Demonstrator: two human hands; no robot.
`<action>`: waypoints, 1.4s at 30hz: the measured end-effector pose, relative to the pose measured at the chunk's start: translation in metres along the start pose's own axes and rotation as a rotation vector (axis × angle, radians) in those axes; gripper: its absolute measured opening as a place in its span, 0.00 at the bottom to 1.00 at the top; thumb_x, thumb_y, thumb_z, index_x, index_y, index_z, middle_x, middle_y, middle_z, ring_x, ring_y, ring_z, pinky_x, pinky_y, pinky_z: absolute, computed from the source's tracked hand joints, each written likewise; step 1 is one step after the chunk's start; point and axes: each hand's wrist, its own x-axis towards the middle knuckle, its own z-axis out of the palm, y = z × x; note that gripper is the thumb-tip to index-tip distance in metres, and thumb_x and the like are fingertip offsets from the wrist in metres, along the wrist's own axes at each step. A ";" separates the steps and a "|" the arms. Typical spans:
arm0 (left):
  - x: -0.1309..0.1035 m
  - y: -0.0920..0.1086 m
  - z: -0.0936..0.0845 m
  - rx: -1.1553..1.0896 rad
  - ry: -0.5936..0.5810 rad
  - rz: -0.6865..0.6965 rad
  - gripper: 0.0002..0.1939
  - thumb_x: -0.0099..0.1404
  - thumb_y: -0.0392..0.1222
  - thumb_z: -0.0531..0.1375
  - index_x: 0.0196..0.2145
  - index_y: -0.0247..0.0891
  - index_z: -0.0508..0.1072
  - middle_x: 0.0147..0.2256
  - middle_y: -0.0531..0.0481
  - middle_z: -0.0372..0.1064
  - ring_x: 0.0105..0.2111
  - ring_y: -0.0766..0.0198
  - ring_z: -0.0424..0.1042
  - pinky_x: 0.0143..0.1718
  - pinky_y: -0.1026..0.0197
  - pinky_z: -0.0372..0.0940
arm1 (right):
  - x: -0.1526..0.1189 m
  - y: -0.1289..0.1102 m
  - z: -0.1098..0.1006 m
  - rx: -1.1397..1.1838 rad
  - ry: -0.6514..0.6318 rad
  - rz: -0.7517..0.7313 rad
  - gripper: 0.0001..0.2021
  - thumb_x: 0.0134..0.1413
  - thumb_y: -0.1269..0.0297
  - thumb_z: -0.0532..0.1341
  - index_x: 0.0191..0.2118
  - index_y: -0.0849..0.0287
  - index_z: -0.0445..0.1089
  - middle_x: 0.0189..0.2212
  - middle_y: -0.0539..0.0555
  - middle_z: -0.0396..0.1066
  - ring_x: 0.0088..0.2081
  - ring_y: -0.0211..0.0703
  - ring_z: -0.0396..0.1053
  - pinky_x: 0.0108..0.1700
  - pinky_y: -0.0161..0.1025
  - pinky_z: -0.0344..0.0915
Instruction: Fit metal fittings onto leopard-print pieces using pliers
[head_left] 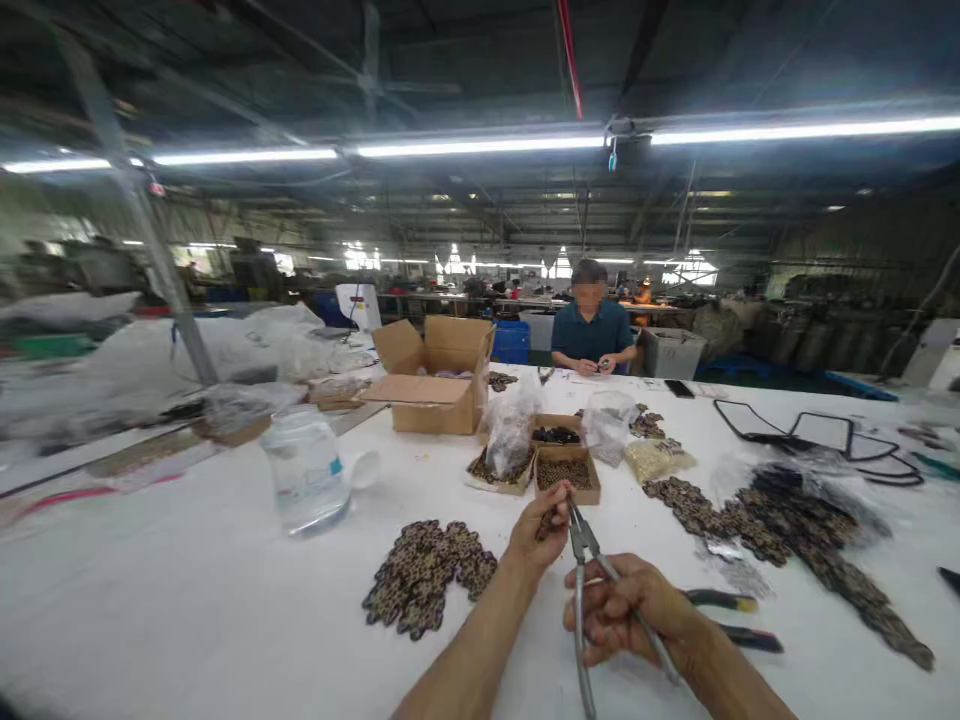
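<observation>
- Left hand: fingers pinched together on a small patterned piece, seemingly steadying it at the plier tips.
- Right hand: fingers clamped around pliers, handles spread, probably easing the bite.
- Open box of studs: just beyond, towards the far edge of the desk, likely for short reaches.

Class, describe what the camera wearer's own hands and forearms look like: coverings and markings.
The left hand and right hand wear no gloves. The left forearm and right forearm show no sleeve or watch. Small dark marks near the right wrist are too blurred to identify.
</observation>
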 end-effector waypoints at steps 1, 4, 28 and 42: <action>0.000 0.001 0.000 0.004 0.000 0.002 0.05 0.64 0.29 0.60 0.38 0.27 0.75 0.34 0.45 0.71 0.23 0.79 0.64 0.19 0.79 0.59 | 0.000 0.000 0.001 0.002 -0.001 0.000 0.27 0.37 0.79 0.56 0.49 0.71 0.70 0.41 0.72 0.76 0.28 0.40 0.71 0.41 0.56 0.72; -0.001 0.002 0.001 0.053 0.005 0.014 0.06 0.64 0.30 0.60 0.39 0.27 0.76 0.35 0.43 0.72 0.23 0.78 0.64 0.19 0.78 0.60 | 0.000 0.001 0.003 0.015 -0.006 -0.004 0.27 0.37 0.79 0.56 0.49 0.70 0.71 0.40 0.70 0.76 0.28 0.40 0.71 0.41 0.55 0.72; -0.017 0.001 0.021 1.757 0.324 0.179 0.09 0.58 0.35 0.59 0.35 0.38 0.78 0.38 0.46 0.77 0.43 0.58 0.73 0.46 0.61 0.61 | 0.010 0.005 -0.027 0.159 0.096 0.022 0.21 0.38 0.78 0.58 0.43 0.73 0.74 0.35 0.65 0.75 0.27 0.36 0.66 0.45 0.49 0.70; -0.142 0.008 0.074 1.962 0.498 -0.018 0.35 0.50 0.72 0.60 0.38 0.36 0.75 0.40 0.38 0.76 0.41 0.48 0.76 0.36 0.58 0.64 | 0.114 0.020 0.013 0.030 0.462 0.119 0.15 0.59 0.65 0.57 0.22 0.61 0.67 0.17 0.48 0.64 0.20 0.35 0.61 0.25 0.34 0.61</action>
